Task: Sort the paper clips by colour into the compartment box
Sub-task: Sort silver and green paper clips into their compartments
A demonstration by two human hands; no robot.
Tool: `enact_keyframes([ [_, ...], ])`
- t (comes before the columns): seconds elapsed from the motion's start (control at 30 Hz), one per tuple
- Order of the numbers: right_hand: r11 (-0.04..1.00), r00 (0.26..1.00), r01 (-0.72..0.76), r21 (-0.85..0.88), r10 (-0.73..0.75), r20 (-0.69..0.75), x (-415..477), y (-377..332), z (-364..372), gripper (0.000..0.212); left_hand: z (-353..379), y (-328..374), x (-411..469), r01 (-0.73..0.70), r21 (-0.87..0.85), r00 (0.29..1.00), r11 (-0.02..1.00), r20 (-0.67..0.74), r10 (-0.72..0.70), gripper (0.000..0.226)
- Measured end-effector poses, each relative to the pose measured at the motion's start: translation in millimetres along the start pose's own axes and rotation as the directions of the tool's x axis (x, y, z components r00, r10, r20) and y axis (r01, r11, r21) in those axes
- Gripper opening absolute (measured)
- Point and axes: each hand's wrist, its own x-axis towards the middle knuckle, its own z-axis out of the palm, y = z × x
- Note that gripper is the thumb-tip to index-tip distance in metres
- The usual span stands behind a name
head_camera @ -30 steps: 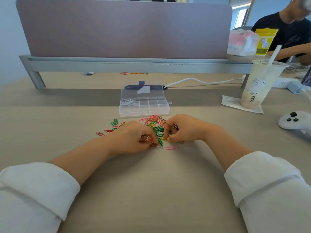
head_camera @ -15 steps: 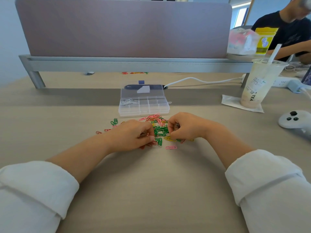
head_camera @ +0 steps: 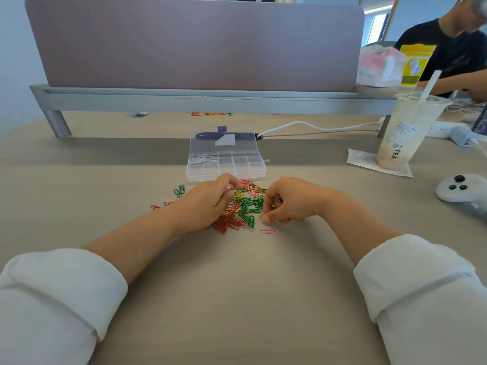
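The paper clips lie in a mixed pile of green, red, pink and yellow on the surface, and both hands are in it. The left grip has its fingers curled down on the far left side of the pile. The tips are hidden among the clips, so I cannot tell if it holds any. The right grip is curled too, with thumb and first finger pressed together on a yellow clip at the near edge of the pile. Green clips fill the gap between the two grips. A bunch of red clips sits just under the left grip, and one pink clip lies alone just in front of the right grip. The compartment box is clear and open, just past the left grip. It has white clips in its far left part. A cup of tea and a white controller are well off to the right of the right grip.
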Motion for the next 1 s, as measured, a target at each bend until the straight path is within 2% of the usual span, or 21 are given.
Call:
enact_keyframes([
  [0.17,0.998,0.999,0.012,-0.055,-0.014,-0.048,1.7,0.0,2.1,0.009,0.2,1.4,-0.4,0.017,-0.035,1.0,0.999,-0.002,-0.017,0.025],
  [0.33,0.989,0.983,-0.002,-0.145,-0.024,-0.181,7.8,6.1,2.8,0.014,0.9,2.4,-3.6,-0.019,-0.046,1.0,0.999,0.009,0.02,0.026],
  [0.43,0.992,0.977,0.02,-0.127,-0.047,-0.21,6.4,6.7,0.6,0.003,0.9,3.0,-3.7,-0.02,-0.071,1.0,0.997,0.012,0.02,0.032],
  [0.57,0.995,0.991,0.056,-0.084,-0.065,-0.113,1.8,3.3,-2.0,0.01,-0.1,7.2,-4.4,-0.033,-0.057,0.999,0.998,0.001,0.033,0.036],
  [0.67,0.999,1.0,0.019,-0.028,-0.019,-0.022,1.8,3.8,-1.0,0.01,-0.4,11.1,-4.0,-0.016,0.062,1.0,0.998,0.011,0.015,0.046],
  [0.77,0.997,1.0,0.016,-0.073,-0.018,-0.019,3.4,4.4,0.3,0.009,-0.2,11.1,-2.3,-0.012,0.145,1.0,0.989,0.012,0.01,0.044],
  [1.0,0.972,0.998,0.019,-0.233,-0.033,-0.053,7.8,6.1,3.1,0.023,0.9,3.4,1.4,-0.02,0.137,1.0,0.99,0.018,0.018,0.039],
])
